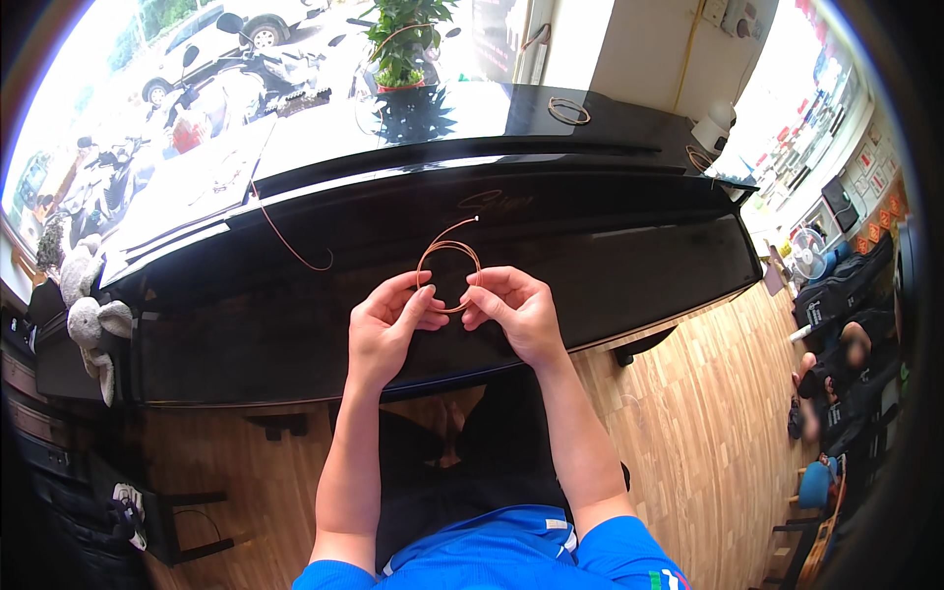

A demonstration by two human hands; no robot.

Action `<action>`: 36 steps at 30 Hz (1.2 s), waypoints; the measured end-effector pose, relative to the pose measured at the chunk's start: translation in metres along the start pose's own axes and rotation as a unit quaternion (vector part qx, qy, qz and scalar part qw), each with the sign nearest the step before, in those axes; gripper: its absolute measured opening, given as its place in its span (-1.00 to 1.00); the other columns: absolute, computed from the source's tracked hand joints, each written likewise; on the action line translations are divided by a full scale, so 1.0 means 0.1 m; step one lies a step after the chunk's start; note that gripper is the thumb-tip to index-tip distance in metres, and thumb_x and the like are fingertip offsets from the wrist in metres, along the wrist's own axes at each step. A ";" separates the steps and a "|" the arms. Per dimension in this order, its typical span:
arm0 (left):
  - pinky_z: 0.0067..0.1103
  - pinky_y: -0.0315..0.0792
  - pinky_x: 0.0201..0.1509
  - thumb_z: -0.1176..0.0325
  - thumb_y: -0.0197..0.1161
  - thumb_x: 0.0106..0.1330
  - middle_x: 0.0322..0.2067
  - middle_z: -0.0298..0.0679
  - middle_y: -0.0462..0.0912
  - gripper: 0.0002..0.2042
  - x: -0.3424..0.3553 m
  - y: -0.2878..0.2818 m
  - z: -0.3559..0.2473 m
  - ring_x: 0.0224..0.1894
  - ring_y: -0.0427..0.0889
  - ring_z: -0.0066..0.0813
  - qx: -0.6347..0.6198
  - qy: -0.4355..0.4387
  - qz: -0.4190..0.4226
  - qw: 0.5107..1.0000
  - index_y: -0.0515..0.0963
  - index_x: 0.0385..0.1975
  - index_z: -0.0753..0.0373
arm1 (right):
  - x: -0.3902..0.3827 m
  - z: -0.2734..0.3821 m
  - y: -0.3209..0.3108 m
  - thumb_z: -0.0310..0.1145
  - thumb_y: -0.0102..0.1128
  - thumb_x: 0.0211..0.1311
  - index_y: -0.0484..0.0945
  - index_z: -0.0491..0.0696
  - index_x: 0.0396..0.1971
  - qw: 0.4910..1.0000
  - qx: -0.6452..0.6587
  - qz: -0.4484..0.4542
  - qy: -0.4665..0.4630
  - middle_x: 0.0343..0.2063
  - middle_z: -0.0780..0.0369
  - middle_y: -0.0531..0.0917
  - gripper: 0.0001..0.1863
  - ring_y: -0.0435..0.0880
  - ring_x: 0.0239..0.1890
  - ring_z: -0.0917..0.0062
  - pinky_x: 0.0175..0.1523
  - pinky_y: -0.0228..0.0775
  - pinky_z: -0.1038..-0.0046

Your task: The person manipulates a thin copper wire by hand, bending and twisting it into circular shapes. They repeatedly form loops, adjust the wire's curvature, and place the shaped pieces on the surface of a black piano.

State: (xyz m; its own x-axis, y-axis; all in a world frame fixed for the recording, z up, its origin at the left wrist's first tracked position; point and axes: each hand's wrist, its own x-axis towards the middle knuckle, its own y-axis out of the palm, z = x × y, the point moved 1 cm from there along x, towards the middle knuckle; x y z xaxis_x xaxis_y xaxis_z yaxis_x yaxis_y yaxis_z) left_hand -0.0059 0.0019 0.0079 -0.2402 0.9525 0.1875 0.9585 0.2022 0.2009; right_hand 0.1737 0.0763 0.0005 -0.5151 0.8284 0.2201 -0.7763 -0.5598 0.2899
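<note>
A coiled guitar string [449, 244], copper-coloured and wound into several loops, is held up in front of a closed black piano [610, 246]. One end sticks out above the loops and carries a small pale tip. My left hand [382, 329] pinches the lower left of the ring between thumb and forefinger. On the opposite side, my right hand [523, 317] grips the ring with thumb and fingers in the same way. Another copper-coloured string [285, 239] hangs loose over the piano's front, left of my hands.
On the piano top are a potted plant [398, 49], a pale coil [568, 111], and white sheets [187, 187] at the left. A grey plush toy [90, 320] hangs at the left end. Wooden floor [678, 393] stretches right, toward dark bags [836, 280] and a fan [808, 251].
</note>
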 end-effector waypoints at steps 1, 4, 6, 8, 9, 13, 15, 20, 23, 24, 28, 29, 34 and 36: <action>-0.55 0.67 -0.19 0.42 0.22 0.41 -0.30 -0.08 0.71 -0.72 0.00 0.00 0.00 -0.30 0.75 -0.38 0.000 0.002 0.005 1.000 0.51 0.03 0.44 | 0.00 -0.01 0.01 -0.53 0.21 0.32 0.54 -0.21 -0.07 1.000 -0.001 -0.011 -0.009 -0.33 0.17 0.70 -0.79 0.71 -0.38 0.55 -0.23 0.64 0.51; -0.55 0.66 -0.18 0.44 0.23 0.41 -0.29 -0.09 0.72 -0.75 0.00 0.03 0.01 -0.29 0.75 -0.40 0.003 0.004 0.021 1.000 0.53 0.00 0.43 | 0.00 -0.04 0.06 -0.55 0.18 0.31 0.52 -0.18 -0.18 0.998 -0.016 -0.042 -0.032 -0.38 0.22 0.67 -0.88 0.68 -0.43 0.61 -0.28 0.60 0.55; -0.56 0.66 -0.17 0.44 0.23 0.40 -0.29 -0.09 0.72 -0.76 -0.01 0.02 0.01 -0.28 0.75 -0.41 0.011 -0.001 0.031 0.999 0.55 -0.02 0.42 | -0.01 -0.07 0.08 -0.56 0.16 0.31 0.50 -0.18 -0.18 0.997 -0.042 -0.060 -0.037 -0.39 0.23 0.65 -0.88 0.66 -0.46 0.64 -0.32 0.57 0.58; -0.56 0.65 -0.16 0.44 0.23 0.40 -0.29 -0.10 0.72 -0.77 -0.01 0.02 0.01 -0.28 0.75 -0.42 0.013 0.004 0.025 1.000 0.56 -0.03 0.42 | -0.01 -0.07 0.07 -0.56 0.15 0.31 0.50 -0.18 -0.17 0.997 -0.034 -0.062 -0.037 -0.39 0.23 0.65 -0.87 0.64 -0.47 0.66 -0.36 0.54 0.59; -0.56 0.65 -0.15 0.44 0.23 0.40 -0.29 -0.11 0.72 -0.77 -0.01 0.01 0.01 -0.28 0.74 -0.43 0.014 0.007 0.021 1.000 0.56 -0.04 0.43 | -0.01 -0.07 0.07 -0.56 0.15 0.32 0.49 -0.18 -0.16 0.997 -0.029 -0.062 -0.037 -0.38 0.23 0.65 -0.87 0.64 -0.48 0.67 -0.37 0.52 0.60; -0.58 0.63 -0.18 0.42 0.20 0.43 -0.29 -0.11 0.72 -0.73 -0.01 0.00 0.02 -0.30 0.74 -0.45 0.017 0.021 0.021 0.999 0.51 0.04 0.41 | 0.00 -0.01 0.07 -0.53 0.15 0.34 0.51 -0.19 -0.14 0.998 -0.021 -0.055 -0.027 -0.40 0.20 0.66 -0.86 0.63 -0.52 0.66 -0.41 0.52 0.60; -0.59 0.62 -0.21 0.40 0.17 0.45 -0.30 -0.12 0.72 -0.70 0.00 0.00 0.00 -0.31 0.73 -0.46 0.014 0.021 0.023 0.999 0.47 0.10 0.39 | -0.01 0.00 0.06 -0.50 0.16 0.35 0.51 -0.20 -0.13 0.998 -0.032 -0.049 -0.023 -0.42 0.19 0.67 -0.85 0.63 -0.55 0.64 -0.43 0.52 0.59; -0.61 0.59 -0.21 0.38 0.16 0.46 -0.29 -0.15 0.71 -0.68 0.01 -0.01 0.00 -0.30 0.71 -0.49 -0.015 0.019 0.019 1.000 0.45 0.13 0.38 | -0.01 0.02 0.07 -0.49 0.17 0.36 0.52 -0.22 -0.10 0.998 -0.014 -0.058 -0.017 -0.40 0.18 0.69 -0.82 0.65 -0.53 0.63 -0.41 0.52 0.59; -0.61 0.57 -0.19 0.39 0.17 0.46 -0.28 -0.16 0.71 -0.68 0.01 -0.01 0.03 -0.30 0.69 -0.52 -0.009 0.037 0.018 0.999 0.45 0.14 0.37 | 0.00 0.01 0.06 -0.48 0.16 0.36 0.52 -0.22 -0.08 0.998 -0.009 -0.062 -0.019 -0.40 0.18 0.69 -0.80 0.63 -0.54 0.65 -0.42 0.50 0.61; -0.62 0.56 -0.19 0.40 0.18 0.45 -0.27 -0.17 0.71 -0.67 0.01 -0.01 0.03 -0.30 0.69 -0.53 -0.009 0.033 0.021 0.999 0.45 0.14 0.37 | 0.00 0.01 0.06 -0.48 0.16 0.36 0.52 -0.23 -0.07 0.998 -0.007 -0.064 -0.019 -0.40 0.18 0.69 -0.79 0.62 -0.55 0.66 -0.43 0.49 0.62; -0.66 0.53 -0.23 0.44 0.21 0.42 -0.28 -0.19 0.70 -0.64 0.00 -0.01 0.04 -0.33 0.66 -0.58 0.013 0.032 0.024 0.999 0.44 0.17 0.36 | -0.01 0.02 0.05 -0.47 0.18 0.35 0.50 -0.22 0.02 0.998 -0.011 -0.055 -0.014 -0.41 0.21 0.68 -0.71 0.52 -0.60 0.75 -0.50 0.37 0.70; -0.66 0.52 -0.25 0.45 0.22 0.41 -0.30 -0.20 0.69 -0.64 0.00 -0.01 0.04 -0.35 0.64 -0.60 0.017 0.031 0.019 0.999 0.44 0.17 0.37 | -0.01 0.02 0.04 -0.47 0.19 0.35 0.50 -0.22 0.05 0.998 -0.016 -0.053 -0.010 -0.41 0.22 0.68 -0.69 0.50 -0.61 0.77 -0.52 0.34 0.71; -0.70 0.47 -0.31 0.46 0.23 0.39 -0.37 -0.27 0.65 -0.62 -0.02 0.02 -0.01 -0.41 0.57 -0.67 0.022 0.023 0.011 0.999 0.44 0.19 0.37 | -0.02 0.05 0.06 -0.47 0.23 0.32 0.47 -0.21 0.11 0.999 -0.009 -0.050 -0.017 -0.43 0.25 0.66 -0.62 0.46 -0.62 0.81 -0.55 0.27 0.75; -0.70 0.48 -0.30 0.46 0.25 0.39 -0.36 -0.27 0.66 -0.62 -0.02 0.02 -0.01 -0.40 0.59 -0.67 0.023 0.023 0.010 0.999 0.44 0.18 0.37 | -0.01 0.04 0.05 -0.48 0.24 0.31 0.47 -0.21 0.11 0.998 -0.017 -0.049 -0.021 -0.44 0.27 0.66 -0.61 0.46 -0.62 0.81 -0.55 0.27 0.75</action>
State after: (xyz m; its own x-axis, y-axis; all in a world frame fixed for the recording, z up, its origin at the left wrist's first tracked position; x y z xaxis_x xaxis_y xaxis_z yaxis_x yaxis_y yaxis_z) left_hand -0.0037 0.0006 0.0087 -0.2265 0.9453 0.2346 0.9690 0.1944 0.1523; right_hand 0.1718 0.0723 0.0056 -0.4219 0.8767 0.2309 -0.8338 -0.4752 0.2808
